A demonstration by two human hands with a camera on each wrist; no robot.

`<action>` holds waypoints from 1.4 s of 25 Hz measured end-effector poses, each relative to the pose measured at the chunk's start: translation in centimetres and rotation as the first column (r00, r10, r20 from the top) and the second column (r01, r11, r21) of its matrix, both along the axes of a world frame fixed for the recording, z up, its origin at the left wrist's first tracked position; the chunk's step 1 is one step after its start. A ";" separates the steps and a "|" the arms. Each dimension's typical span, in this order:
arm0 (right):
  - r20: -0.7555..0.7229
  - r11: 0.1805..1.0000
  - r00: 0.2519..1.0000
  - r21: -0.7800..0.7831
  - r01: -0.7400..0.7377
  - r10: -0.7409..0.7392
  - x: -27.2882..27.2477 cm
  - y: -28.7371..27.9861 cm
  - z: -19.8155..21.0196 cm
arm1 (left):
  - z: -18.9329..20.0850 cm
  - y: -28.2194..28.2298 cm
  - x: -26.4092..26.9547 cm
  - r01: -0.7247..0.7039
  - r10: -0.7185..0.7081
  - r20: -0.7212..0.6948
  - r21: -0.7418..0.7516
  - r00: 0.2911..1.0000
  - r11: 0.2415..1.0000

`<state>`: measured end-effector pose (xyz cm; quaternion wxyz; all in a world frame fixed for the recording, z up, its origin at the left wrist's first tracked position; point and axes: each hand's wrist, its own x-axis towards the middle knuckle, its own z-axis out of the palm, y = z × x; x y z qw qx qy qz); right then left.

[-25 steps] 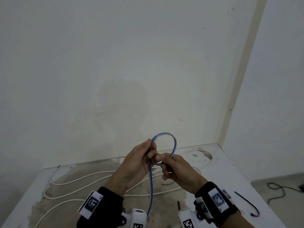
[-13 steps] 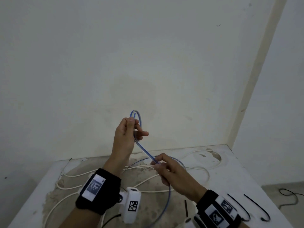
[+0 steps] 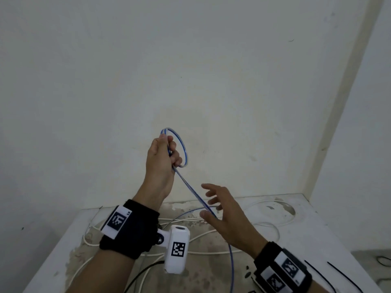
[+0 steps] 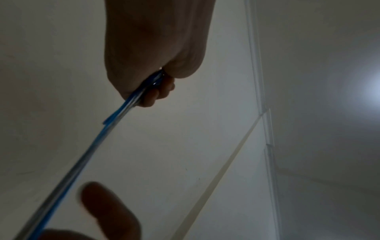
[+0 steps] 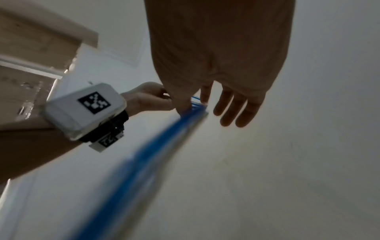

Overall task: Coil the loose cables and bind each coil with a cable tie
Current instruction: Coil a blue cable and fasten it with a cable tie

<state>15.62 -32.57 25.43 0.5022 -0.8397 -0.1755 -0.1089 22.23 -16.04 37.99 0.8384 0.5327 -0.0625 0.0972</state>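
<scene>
— Head view first: where is the blue cable [image 3: 183, 182]?

— Left hand [image 3: 161, 160] is raised in front of the wall [image 3: 105, 81] and grips the cable in curled fingers. A small loop stands out above and to the right of the fist. From the fist, the cable runs down and to the right, passes the right hand [image 3: 224, 214], then hangs below the picture edge.

— And the right hand?

— It is lower, over the tabletop [image 3: 317, 229], with fingers spread and relaxed. The cable lies across near the thumb, but I cannot tell if it touches. White cables [image 3: 273, 229] lie loose on the tabletop, and black ties [image 3: 342, 275] lie at the right near edge.

— Left wrist view?

— Here the left hand [image 4: 156, 48] is closed around the cable [image 4: 115, 116], which comes out from the fist toward the lower left. Two blurred fingertips [image 4: 107, 204] of the other hand are at the bottom, just beside the cable.

— Right wrist view?

— Right hand [image 5: 218, 65] hangs with straight fingers, grasping nothing. The cable [image 5: 144, 162] is a blurred blue streak going up to the left hand [image 5: 152, 99], which pinches it.
</scene>
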 end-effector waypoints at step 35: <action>-0.600 0.945 0.764 0.038 0.325 -0.238 0.5 -9.8 -5.5 | -5.2 6.6 -2.1 0.552 -0.482 -0.476 0.011 0.736 0.833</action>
